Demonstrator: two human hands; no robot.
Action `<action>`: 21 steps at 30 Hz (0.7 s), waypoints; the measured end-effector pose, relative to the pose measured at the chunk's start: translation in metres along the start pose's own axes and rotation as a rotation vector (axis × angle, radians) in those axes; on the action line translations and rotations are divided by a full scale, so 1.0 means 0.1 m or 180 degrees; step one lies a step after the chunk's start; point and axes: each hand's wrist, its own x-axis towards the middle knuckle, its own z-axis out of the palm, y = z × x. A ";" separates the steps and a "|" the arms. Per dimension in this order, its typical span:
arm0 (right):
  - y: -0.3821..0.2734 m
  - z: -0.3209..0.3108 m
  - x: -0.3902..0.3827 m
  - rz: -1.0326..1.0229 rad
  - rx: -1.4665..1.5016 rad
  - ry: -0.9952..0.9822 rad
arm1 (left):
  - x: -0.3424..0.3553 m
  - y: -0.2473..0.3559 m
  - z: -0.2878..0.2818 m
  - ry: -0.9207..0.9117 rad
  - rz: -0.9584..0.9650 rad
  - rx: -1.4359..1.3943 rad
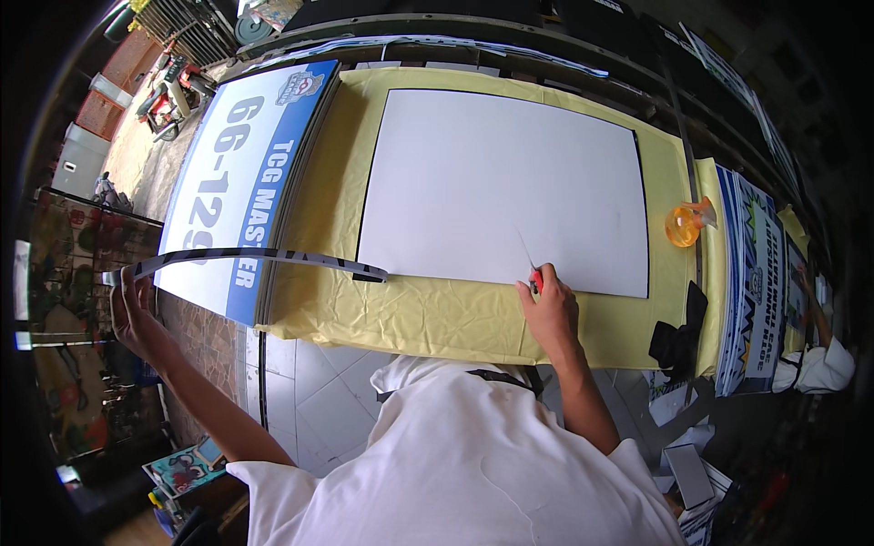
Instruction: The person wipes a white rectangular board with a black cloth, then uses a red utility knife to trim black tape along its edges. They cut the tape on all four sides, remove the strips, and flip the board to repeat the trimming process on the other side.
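Observation:
My left hand is raised at the far left, its fingers closed on the end of a long, narrow strip with dark and pale patches. The strip arches over a stack of printed boards, and its other end hangs by the near left corner of a large white sheet. That sheet has thin dark edges and lies flat on a yellow cloth. My right hand is closed around a red cutter knife at the sheet's near edge. The thin blade points away from me over the white surface.
An orange spray bottle stands right of the sheet, with a bunched black cloth nearer me. More printed boards are stacked at the right, beside a person's white sleeve. Scraps lie below. A motorbike is parked far left.

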 end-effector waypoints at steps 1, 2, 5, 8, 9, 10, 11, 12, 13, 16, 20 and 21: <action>-0.01 0.00 0.00 -0.0010 -0.0006 -0.0003 | 0.04 0.03 -0.05 0.0030 0.0062 0.0061; 0.00 0.00 0.00 -0.0010 -0.0019 0.0002 | 0.10 0.01 -0.12 0.0016 0.0144 0.0040; 0.03 0.02 0.01 -0.0077 -0.0002 0.0028 | 0.19 0.00 -0.27 0.0139 0.0200 0.0058; 0.02 0.01 0.02 -0.0097 0.0018 0.0037 | 0.34 -0.07 -0.46 0.0182 0.0101 -0.0092; 0.01 0.00 0.03 -0.0105 0.0015 0.0037 | 0.36 -0.08 -0.50 0.0212 0.0073 -0.0111; 0.01 0.00 0.03 -0.0111 0.0012 0.0037 | 0.37 -0.08 -0.53 0.0241 0.0045 -0.0130; 0.01 0.00 0.04 -0.0120 0.0009 0.0038 | 0.38 -0.07 -0.56 0.0273 0.0019 -0.0150; 0.01 -0.01 0.04 -0.0130 0.0008 0.0040 | 0.39 -0.08 -0.59 0.0298 -0.0011 -0.0174; 0.01 -0.01 0.05 -0.0140 0.0007 0.0042 | 0.41 -0.09 -0.62 0.0322 -0.0040 -0.0197; 0.01 -0.02 0.05 -0.0160 0.0040 0.0064 | 0.38 -0.03 -0.59 0.0368 -0.0030 -0.0227; 0.05 -0.01 0.07 -0.0185 0.0098 0.0044 | 0.41 0.02 -0.63 0.0372 0.0024 -0.0197; 0.05 -0.02 0.07 -0.0185 0.0091 0.0029 | 0.44 0.03 -0.65 0.0380 0.0025 -0.0233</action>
